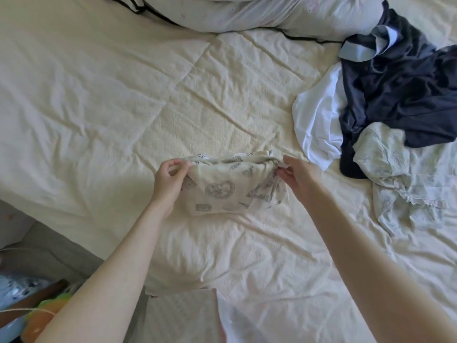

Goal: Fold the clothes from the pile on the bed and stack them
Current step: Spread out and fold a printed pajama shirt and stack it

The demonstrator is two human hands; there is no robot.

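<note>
The printed cloth (222, 186) lies on the bed (99, 107) with its long axis running left to right, strung between the hands. The left hand (170, 179) pinches its left end and the right hand (296, 174) pinches its right end, both equally near. The pile (395, 95) sits well apart to the right, closer to the right hand.

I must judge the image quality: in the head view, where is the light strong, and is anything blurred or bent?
Head view: soft daylight, brightest on the white garment; wide-angle lens curves the bed edges; bottom-left clutter is blurred; the patterned cloth and both hands, left and right, look fairly sharp.
</note>
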